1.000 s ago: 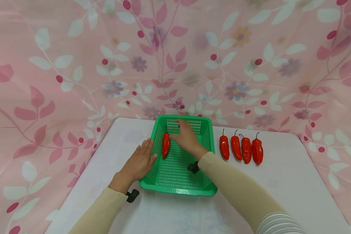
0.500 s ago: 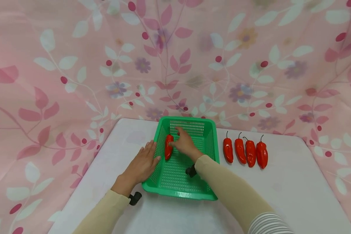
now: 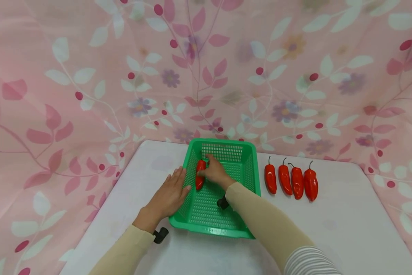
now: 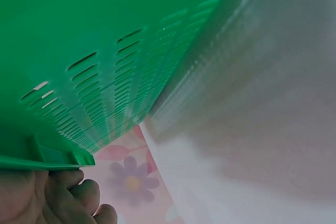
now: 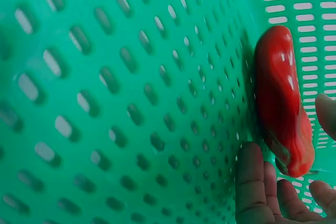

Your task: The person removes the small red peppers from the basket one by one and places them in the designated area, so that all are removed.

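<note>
A green perforated plastic basket (image 3: 214, 230) stands on the white table. Inside it, along the left wall, lies a red pepper (image 3: 200, 177). My right hand (image 3: 215, 170) reaches into the basket with thumb and fingers spread about that pepper. In the right wrist view, the fingers (image 5: 251, 187) are at one end of the pepper (image 5: 278, 93) and the thumb (image 5: 326, 114) stands to its right, with a gap between. My left hand (image 3: 169, 194) rests flat against the basket's left rim; in the left wrist view its curved fingers (image 4: 86, 195) show beneath the rim.
Several red peppers with dark stems lie side by side right of the basket, among them a leftmost pepper (image 3: 270, 179) and a rightmost pepper (image 3: 311, 186). A pink floral cloth (image 3: 226, 76) hangs behind the table (image 3: 346, 214). Black wrist cameras sit below both wrists.
My right hand has come down and left toward the pepper in the basket. The left hand stays at the rim. The whole head view has shifted slightly.
</note>
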Tool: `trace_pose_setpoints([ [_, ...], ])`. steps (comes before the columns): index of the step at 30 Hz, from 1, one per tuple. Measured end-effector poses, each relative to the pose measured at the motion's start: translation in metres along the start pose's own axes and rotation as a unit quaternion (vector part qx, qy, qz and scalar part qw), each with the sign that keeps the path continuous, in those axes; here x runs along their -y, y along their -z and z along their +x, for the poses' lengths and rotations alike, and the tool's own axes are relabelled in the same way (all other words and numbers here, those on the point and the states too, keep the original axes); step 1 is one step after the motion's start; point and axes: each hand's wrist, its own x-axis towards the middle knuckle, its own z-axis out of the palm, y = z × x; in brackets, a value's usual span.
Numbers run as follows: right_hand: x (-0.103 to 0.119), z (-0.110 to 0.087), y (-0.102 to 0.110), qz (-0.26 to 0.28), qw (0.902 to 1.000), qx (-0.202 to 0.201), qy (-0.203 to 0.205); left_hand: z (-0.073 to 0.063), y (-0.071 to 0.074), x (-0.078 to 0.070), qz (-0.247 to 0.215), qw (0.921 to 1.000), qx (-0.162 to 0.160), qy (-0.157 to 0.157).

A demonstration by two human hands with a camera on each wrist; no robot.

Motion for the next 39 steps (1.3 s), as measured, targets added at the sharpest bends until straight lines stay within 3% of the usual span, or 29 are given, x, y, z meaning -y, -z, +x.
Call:
trace_pose_setpoints([
  [14, 0.001, 0.001, -0.011, -0.024, 0.9996, 0.017, 0.004, 0.0, 0.001, 0.0, 0.005, 1.0, 0.001, 0.002],
  [23, 0.004, 0.002, -0.01, 0.013, 0.9995, -0.005, 0.027, -0.001, 0.002, -0.001, 0.0, 0.9999, 0.013, 0.007],
  [31, 0.009, -0.001, -0.005, 0.013, 0.9987, -0.024, 0.044, -0.001, 0.001, -0.002, 0.002, 1.0, 0.0, 0.003],
  [39, 0.011, -0.004, 0.001, 0.028, 0.9978, -0.038, 0.047, 0.0, 0.003, -0.003, 0.005, 0.9999, 0.009, 0.004],
])
